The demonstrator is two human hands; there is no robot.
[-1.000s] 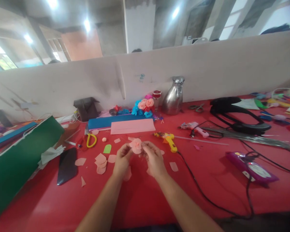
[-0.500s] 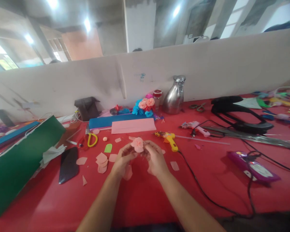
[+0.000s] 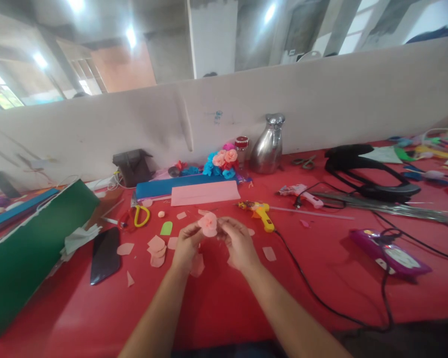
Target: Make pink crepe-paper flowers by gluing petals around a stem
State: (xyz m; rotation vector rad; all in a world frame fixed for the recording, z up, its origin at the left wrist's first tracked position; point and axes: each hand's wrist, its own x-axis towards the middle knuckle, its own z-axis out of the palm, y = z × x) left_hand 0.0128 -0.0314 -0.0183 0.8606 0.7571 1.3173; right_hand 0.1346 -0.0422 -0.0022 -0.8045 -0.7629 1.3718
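View: head
Writing: a small blue mark on the wall [image 3: 217, 117] behind the tabletop [image 3: 216, 298] is too small to read; no label can be made out on the tools.
Flower: a pink paper flower [image 3: 209, 224] is held just above the red tabletop, in the middle, in front of the pink sheet [image 3: 205, 192].
Facing: the bloom turns up and towards the camera. It looks roundish, and its long axis cannot be told.
Left hand: the left hand [image 3: 186, 246] pinches the flower's left side with its fingertips closed on it.
Right hand: the right hand [image 3: 239, 243] has curled fingers, with the tips gripping the flower's right edge.
Near left: cut petals [image 3: 157, 246] lie loose on the tabletop beside the left hand; beyond them lie scissors [image 3: 140, 215] and a dark phone [image 3: 105, 253].
Near right: a yellow glue gun [image 3: 261, 214] lies just beyond the right hand, nozzle pointing left, with its black cord trailing towards the front.
Change: both hands remain on the flower as half a second ago; hands and flower sit a touch further left in the frame.
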